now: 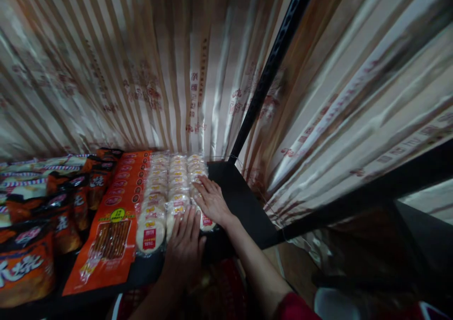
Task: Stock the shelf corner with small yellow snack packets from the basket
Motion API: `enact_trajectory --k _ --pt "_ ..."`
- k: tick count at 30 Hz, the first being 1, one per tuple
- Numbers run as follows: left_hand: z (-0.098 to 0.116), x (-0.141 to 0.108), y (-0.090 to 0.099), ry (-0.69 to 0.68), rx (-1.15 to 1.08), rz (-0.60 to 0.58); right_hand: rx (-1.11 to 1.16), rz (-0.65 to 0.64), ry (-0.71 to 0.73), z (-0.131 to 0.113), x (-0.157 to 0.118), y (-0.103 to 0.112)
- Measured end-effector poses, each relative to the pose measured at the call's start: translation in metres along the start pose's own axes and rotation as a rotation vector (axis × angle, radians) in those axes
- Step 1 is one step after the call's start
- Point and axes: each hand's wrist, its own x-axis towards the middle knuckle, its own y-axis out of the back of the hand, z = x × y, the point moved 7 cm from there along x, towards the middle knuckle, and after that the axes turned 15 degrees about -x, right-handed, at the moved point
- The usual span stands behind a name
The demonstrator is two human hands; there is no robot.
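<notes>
On the dark shelf (244,202) lie three rows of round, pale cakes in clear wrappers with red and yellow labels. My left hand (186,237) rests palm down, fingers stretched, at the front of the middle row (179,181). Also flat, with its fingers a little spread, my right hand (212,202) lies on the right row (196,164) and covers part of it. The left row (151,206) is untouched beside an orange packet of thin brown sticks (113,240). Neither hand is closed round a packet.
Several orange and black snack bags (26,263) stand at the left, with striped white packets (24,188) behind. A black upright post (262,84) rises at the shelf's back corner. Pleated printed sheeting (177,65) hangs behind, and a dark rail (354,195) runs along the right.
</notes>
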Motion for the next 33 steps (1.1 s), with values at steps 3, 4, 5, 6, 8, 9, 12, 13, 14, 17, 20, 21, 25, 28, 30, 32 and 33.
enact_trajectory --k 3,4,5,6,8,9,12,13,14,17,20,21,25,28,30,32,33 --pt "0.0006 0.0012 0.0035 0.004 -0.007 0.016 -0.002 -0.007 -0.004 -0.0012 -0.0008 0.0019" --pt "0.0009 0.0016 0.0044 0.004 -0.004 0.017 -0.005 -0.009 -0.006 -0.0015 -0.0010 0.0024" --pt "0.0013 0.0017 0.0048 0.004 -0.002 0.012 -0.008 -0.012 -0.006 -0.0018 -0.0011 0.0025" --pt "0.0019 0.0018 0.0051 0.001 0.000 0.007 -0.013 -0.016 -0.005 -0.0020 -0.0013 0.0022" --pt "0.0028 0.0013 0.0057 -0.001 -0.004 0.004 -0.023 -0.026 0.004 -0.0024 -0.0015 0.0007" --pt "0.0029 0.0009 0.0060 0.004 -0.010 0.005 -0.028 -0.031 0.011 -0.0027 -0.0016 -0.0003" --pt "0.0026 0.0000 0.0060 0.027 -0.038 0.000 -0.035 -0.036 0.018 -0.0030 -0.0021 -0.0018" --pt "0.0025 -0.0001 0.0054 0.035 -0.047 -0.009 -0.035 -0.037 0.015 -0.0030 -0.0024 -0.0017" --pt "0.0024 -0.0001 0.0048 0.041 -0.053 -0.019 -0.037 -0.039 0.010 -0.0030 -0.0026 -0.0012" --pt "0.0019 0.0011 0.0032 0.067 -0.052 -0.051 -0.046 -0.062 0.001 -0.0038 -0.0035 0.0012" --pt "0.0017 0.0029 0.0043 0.092 -0.042 -0.069 -0.061 -0.094 0.010 -0.0057 -0.0044 0.0039" --pt "0.0020 0.0033 0.0053 0.096 -0.038 -0.071 -0.066 -0.099 0.012 -0.0062 -0.0046 0.0046" --pt "0.0041 0.0036 0.0085 0.084 -0.026 -0.074 -0.090 -0.115 0.015 -0.0073 -0.0054 0.0046" --pt "0.0052 0.0026 0.0085 0.059 -0.014 -0.067 -0.108 -0.131 0.023 -0.0081 -0.0065 0.0031" --pt "0.0054 0.0023 0.0079 0.045 -0.003 -0.059 -0.111 -0.134 0.029 -0.0084 -0.0073 0.0036" --pt "0.0054 0.0024 0.0082 0.043 -0.004 -0.045 -0.110 -0.132 0.032 -0.0084 -0.0073 0.0057" --pt "0.0051 0.0027 0.0089 0.050 -0.010 -0.034 -0.111 -0.128 0.029 -0.0081 -0.0065 0.0071"
